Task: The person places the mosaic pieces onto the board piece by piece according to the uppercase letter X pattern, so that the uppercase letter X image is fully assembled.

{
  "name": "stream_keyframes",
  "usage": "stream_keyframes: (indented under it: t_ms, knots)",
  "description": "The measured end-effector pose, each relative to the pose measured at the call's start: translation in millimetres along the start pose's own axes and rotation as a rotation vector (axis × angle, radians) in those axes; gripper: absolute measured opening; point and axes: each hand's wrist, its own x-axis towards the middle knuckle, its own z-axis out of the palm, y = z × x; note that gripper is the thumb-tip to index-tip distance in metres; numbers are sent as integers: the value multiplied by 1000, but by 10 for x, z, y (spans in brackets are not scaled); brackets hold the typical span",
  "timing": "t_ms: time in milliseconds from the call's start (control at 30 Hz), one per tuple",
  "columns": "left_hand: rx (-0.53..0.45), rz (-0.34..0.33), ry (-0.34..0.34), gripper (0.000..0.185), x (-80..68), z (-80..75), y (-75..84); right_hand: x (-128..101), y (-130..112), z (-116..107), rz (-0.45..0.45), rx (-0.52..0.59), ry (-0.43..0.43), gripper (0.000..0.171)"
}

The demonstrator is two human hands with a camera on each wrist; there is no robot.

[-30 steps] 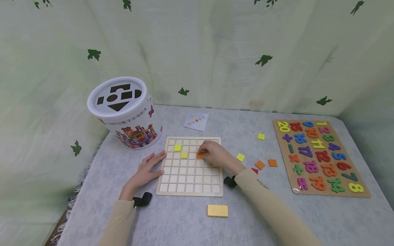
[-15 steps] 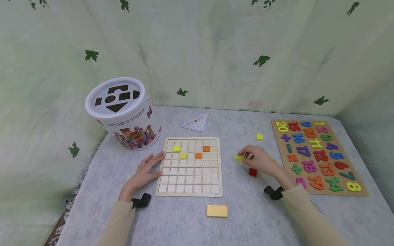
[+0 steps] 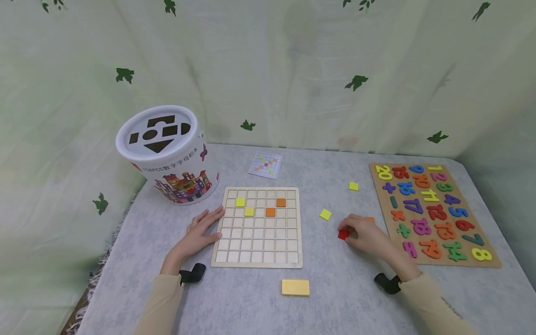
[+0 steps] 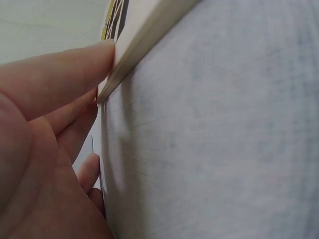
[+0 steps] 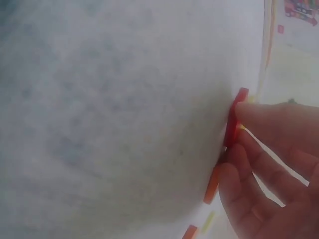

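Pinching the small red square tile [image 3: 343,235] at its fingertips, the right hand [image 3: 366,236] sits on the grey tablecloth, right of the pale wooden grid board [image 3: 257,253]; board lies leftward. Left hand [image 3: 200,232] rests flat, fingers straight, touching the board's left edge.

The brown wooden number puzzle board [image 3: 433,216] has colourful digits like 20, 17, 12, 7 and 8. The white round cardboard tub [image 3: 167,156] has Chinese print, too small to read.
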Motion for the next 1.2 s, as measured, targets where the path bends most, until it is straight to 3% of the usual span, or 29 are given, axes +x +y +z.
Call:
stream_keyframes:
  t_ms: [333, 1000, 1200]
  knots:
    - [5, 13, -2, 64, 17, 2, -29, 199, -225, 94, -73, -88, 59, 24]
    - [-3, 5, 4, 64, 4, 7, -6, 1172, -1086, 484, -334, 19, -106, 21]
    - [-5, 5, 1, 64, -3, 2, 0, 1357, -1244, 590, -339, 17, -153, 21]
